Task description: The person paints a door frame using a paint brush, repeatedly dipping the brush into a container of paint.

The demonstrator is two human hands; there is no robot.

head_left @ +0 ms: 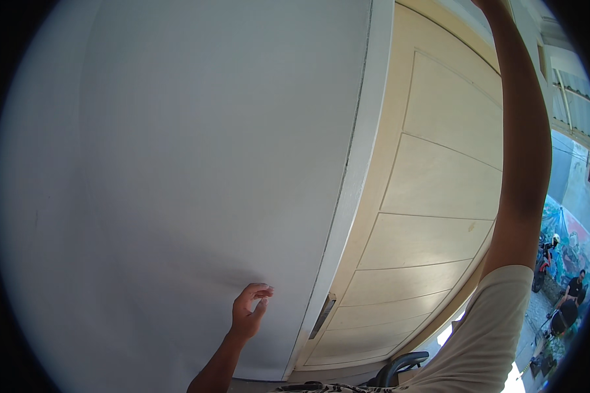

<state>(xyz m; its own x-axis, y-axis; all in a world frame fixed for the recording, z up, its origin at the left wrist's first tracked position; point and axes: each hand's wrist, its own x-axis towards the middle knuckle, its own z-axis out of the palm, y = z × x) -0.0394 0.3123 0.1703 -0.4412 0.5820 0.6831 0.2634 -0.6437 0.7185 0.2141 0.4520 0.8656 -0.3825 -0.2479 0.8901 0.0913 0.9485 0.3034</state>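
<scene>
My left hand (250, 311) is raised in front of a plain pale grey wall (229, 164), and its shadow falls on the wall just above it. The fingers are curved and stand apart from the thumb, with nothing between them. I cannot tell whether the fingertips touch the wall. My right arm (524, 144) reaches straight up along the right side, past a cream panelled door (432, 177). Only a sliver of my right hand (480, 2) shows at the upper edge, so its fingers and anything they hold are hidden.
A white frame strip (354, 216) separates the wall from the door, with a metal lock plate (323, 314) low on the door's edge. A black curved object (403, 363) lies below. Outside at right are a person (575, 286), a motorcycle (543, 262) and a painted wall.
</scene>
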